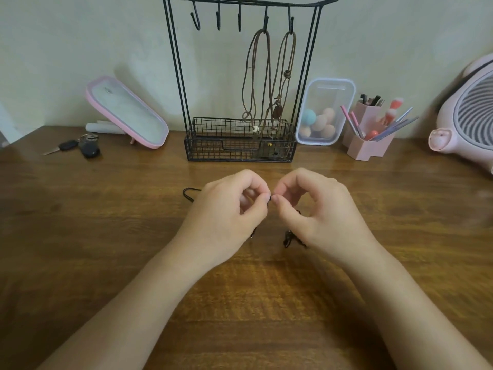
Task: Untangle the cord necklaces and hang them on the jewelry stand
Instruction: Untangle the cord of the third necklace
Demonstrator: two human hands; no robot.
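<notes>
A black wire jewelry stand (173, 62) with a basket base stands at the back of the wooden table. Two brown cord necklaces (269, 84) hang from its two right hooks; the three left hooks are bare. In front of the stand, my left hand (226, 212) and my right hand (320, 209) meet fingertip to fingertip, both pinching a black cord necklace (190, 194). A loop of that cord lies on the table left of my left hand, and knotted parts show under my right palm. Most of the cord is hidden by my hands.
A pink-framed mirror (128, 113) leans at the back left with keys (80, 148) beside it. Right of the stand are a clear box of makeup sponges (324, 113), a pink brush holder (370, 140) and a pink fan (469, 113).
</notes>
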